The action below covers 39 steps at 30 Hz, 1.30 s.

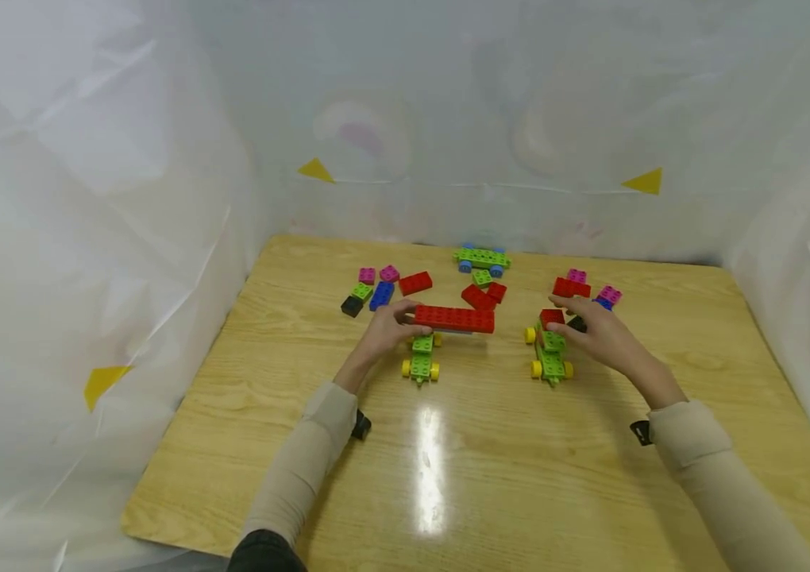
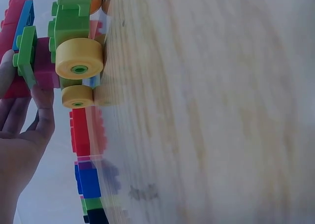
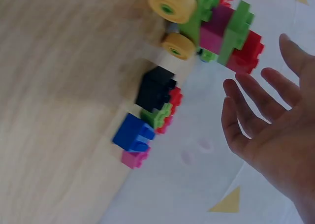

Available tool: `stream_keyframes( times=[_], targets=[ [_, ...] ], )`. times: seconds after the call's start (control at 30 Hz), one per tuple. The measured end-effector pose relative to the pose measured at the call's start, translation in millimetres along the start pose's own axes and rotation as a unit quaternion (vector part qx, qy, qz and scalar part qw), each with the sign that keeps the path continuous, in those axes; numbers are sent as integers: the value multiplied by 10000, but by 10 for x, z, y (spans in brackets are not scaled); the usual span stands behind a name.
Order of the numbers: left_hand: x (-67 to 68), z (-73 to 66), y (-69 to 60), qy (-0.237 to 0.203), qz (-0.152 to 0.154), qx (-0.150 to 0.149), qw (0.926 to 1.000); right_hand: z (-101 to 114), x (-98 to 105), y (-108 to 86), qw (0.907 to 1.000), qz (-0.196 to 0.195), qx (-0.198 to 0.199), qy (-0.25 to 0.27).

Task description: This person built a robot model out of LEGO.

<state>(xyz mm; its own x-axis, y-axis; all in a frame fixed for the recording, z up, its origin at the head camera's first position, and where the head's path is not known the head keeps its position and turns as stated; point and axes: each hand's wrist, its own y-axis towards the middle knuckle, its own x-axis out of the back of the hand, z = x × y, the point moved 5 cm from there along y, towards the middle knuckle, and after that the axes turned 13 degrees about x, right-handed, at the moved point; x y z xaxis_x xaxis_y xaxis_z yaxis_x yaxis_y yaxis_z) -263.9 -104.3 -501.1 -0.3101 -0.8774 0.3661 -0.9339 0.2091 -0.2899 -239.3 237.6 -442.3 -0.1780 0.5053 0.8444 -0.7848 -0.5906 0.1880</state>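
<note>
My left hand [image 1: 385, 332] grips the left end of a long red brick [image 1: 457, 319] above the left green wheeled base [image 1: 421, 365], which has yellow wheels. In the left wrist view a blue piece [image 2: 24, 23] shows against the red, and a green plate [image 2: 28, 54] and a magenta brick [image 2: 45, 71] stand between it and the base. My right hand [image 1: 596, 334] is beside the right green wheeled base [image 1: 552, 367], topped by a red brick [image 1: 552, 316]. In the right wrist view its fingers [image 3: 251, 113] are spread and loosely bent, apart from the stack.
Behind the left hand lie a blue brick [image 1: 381, 295], a black brick [image 1: 351, 306] and a red brick [image 1: 415, 283]. A green base with blue wheels [image 1: 482, 259] stands at the table's back edge. More bricks, including a pink brick [image 1: 611, 294], lie behind the right hand.
</note>
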Motion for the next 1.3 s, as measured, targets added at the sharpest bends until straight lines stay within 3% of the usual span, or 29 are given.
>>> stream_keyframes(
  times=[0.17, 0.4, 0.57, 0.87, 1.03, 1.3],
  targets=[
    [-12, -14, 0, 11, -87, -8, 10000, -58, -98, -63, 9996, -244, 72, -87],
    [-55, -18, 20, 78, -163, -4, 9998, 68, -252, 15, 9967, -692, 421, -77],
    [-100, 6, 49, -36, -139, -10, 9999, 195, -361, 104, 9968, -602, 515, 121],
    [-148, 11, 48, -352, -224, -76, 9991, 263, -472, 196, 9981, -435, 266, 343],
    [-197, -7, 66, -536, -78, -153, 9984, 293, -480, 220, 9980, -436, 204, 418],
    [-258, -105, 84, -310, -10, -251, 9992, 312, -488, 282, 9981, -434, 201, 394]
  ],
)
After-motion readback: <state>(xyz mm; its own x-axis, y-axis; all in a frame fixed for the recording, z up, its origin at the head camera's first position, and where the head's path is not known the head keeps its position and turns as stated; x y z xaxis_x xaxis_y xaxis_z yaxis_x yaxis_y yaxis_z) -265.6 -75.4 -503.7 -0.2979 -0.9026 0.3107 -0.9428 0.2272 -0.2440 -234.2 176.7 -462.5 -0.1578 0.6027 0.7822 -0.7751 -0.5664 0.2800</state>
